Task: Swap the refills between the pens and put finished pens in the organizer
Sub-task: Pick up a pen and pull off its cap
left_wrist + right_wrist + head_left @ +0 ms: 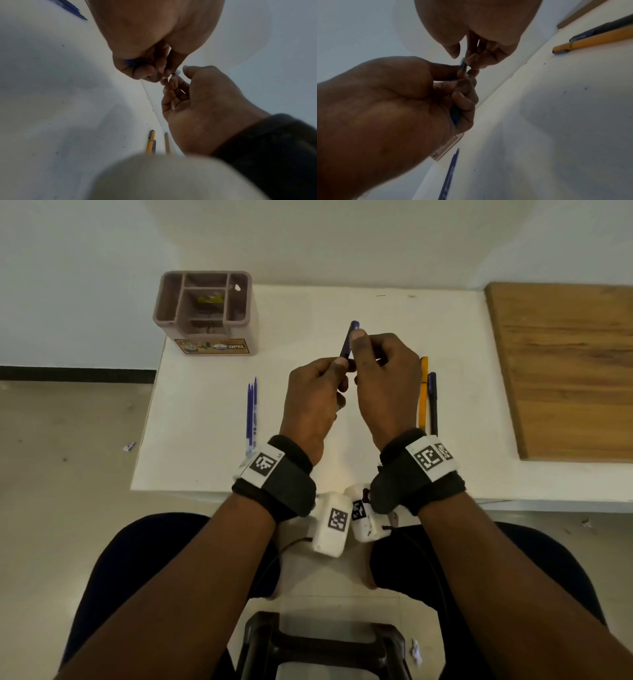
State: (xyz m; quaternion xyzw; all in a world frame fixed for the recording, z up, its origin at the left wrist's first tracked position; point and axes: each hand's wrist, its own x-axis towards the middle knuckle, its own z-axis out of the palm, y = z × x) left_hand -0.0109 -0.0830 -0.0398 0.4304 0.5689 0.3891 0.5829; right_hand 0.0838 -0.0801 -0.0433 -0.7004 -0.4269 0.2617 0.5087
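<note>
Both my hands were raised together above the middle of the white table (342, 440). My left hand (313, 402) had its fingers curled round the lower part of a blue pen (349, 340), which stood tilted with its upper end pointing away from me and a little to the right. My right hand (383, 381) pinched the same pen higher up, the thumb lying along its barrel; in the right wrist view the fingertips (471, 63) met the pen's end just above my left fist. From the left wrist camera a small clear bit showed between the two hands, too blurred for me to name.

On the table to my left lay the blue refills (251, 412), side by side and touching, pointing away from me. To my right, just beside that wrist, lay a yellow pen (423, 392) and a dark pen (433, 402), parallel and close together.

At the far left corner of the table stood the organizer (205, 313), a brownish box with several compartments; something yellowish sat in its middle compartment, though I could not tell what. A wooden board (561, 371) lay along the right side, well apart from the pens.
</note>
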